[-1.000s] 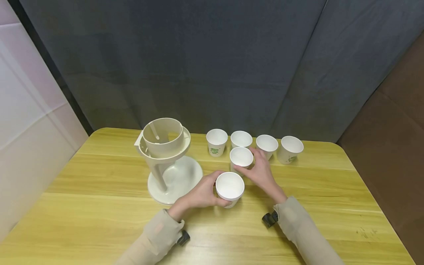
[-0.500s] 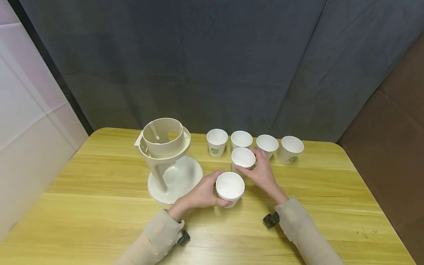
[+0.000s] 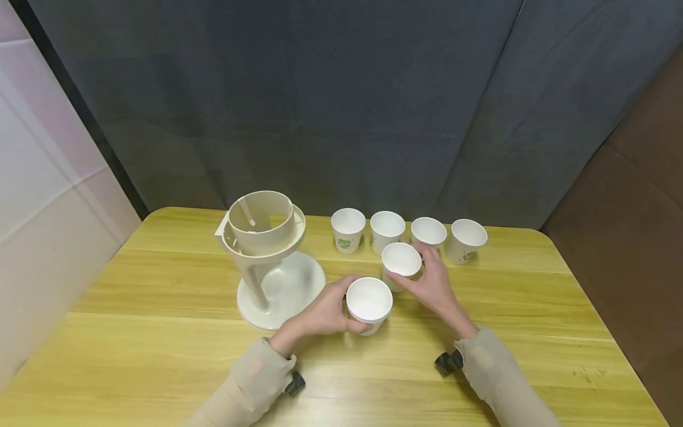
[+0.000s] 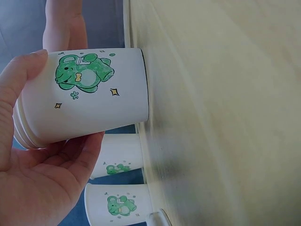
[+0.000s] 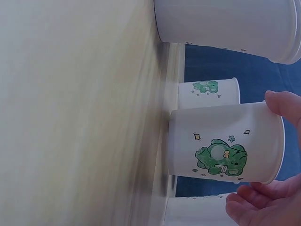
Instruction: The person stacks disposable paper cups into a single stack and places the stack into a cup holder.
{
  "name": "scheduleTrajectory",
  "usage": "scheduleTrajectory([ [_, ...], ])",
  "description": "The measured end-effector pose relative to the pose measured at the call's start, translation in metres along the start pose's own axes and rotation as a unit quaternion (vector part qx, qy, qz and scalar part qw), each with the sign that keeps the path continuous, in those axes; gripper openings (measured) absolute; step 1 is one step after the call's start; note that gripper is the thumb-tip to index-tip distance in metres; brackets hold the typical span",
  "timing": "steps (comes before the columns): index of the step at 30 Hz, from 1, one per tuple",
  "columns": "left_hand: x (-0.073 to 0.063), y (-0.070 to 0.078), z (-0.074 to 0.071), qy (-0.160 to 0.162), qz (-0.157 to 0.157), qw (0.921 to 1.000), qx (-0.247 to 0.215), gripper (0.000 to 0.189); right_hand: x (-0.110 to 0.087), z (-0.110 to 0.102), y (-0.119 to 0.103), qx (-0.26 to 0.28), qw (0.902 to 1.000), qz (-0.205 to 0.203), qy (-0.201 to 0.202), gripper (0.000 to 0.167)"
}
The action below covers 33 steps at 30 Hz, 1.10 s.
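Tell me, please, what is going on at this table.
A person's left hand holds what looks like a stack of nested white cups, while the right hand grips another cup just beyond it. Four more cups stand upright in a row behind, and a cream stand is at the left.

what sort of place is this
Probably a screened-off recording spot, though the wider room isn't shown: a table stands before a dark backdrop, with a pale screen to the left and a brown screen to the right.
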<state>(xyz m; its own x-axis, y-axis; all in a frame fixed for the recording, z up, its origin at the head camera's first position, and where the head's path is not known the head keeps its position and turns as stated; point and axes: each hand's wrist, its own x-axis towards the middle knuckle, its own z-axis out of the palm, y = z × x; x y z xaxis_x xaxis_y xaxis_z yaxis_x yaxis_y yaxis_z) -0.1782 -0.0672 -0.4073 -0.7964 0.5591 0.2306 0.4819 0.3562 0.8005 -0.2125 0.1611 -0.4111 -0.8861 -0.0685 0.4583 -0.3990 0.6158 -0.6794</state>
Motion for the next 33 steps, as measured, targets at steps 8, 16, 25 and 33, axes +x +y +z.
scheduleTrajectory([
  [8, -0.001, -0.001, 0.001, 0.003, 0.000, 1.0000, 0.004, 0.069, -0.006, -0.006, 0.000, 0.007, 1.0000, 0.001, -0.003, 0.068],
  [16, 0.000, 0.000, 0.001, 0.003, -0.002, 1.0000, -0.003, 0.069, -0.015, -0.013, -0.003, 0.006, 1.0000, -0.002, -0.003, 0.068],
  [25, 0.000, 0.000, 0.001, 0.003, -0.004, 1.0000, -0.004, 0.069, -0.028, -0.022, -0.005, 0.000, 1.0000, -0.002, -0.006, 0.068],
  [33, 0.000, 0.000, 0.000, 0.002, -0.002, 1.0000, -0.001, 0.068, -0.039, -0.028, -0.010, -0.005, 1.0000, -0.002, -0.007, 0.068],
])
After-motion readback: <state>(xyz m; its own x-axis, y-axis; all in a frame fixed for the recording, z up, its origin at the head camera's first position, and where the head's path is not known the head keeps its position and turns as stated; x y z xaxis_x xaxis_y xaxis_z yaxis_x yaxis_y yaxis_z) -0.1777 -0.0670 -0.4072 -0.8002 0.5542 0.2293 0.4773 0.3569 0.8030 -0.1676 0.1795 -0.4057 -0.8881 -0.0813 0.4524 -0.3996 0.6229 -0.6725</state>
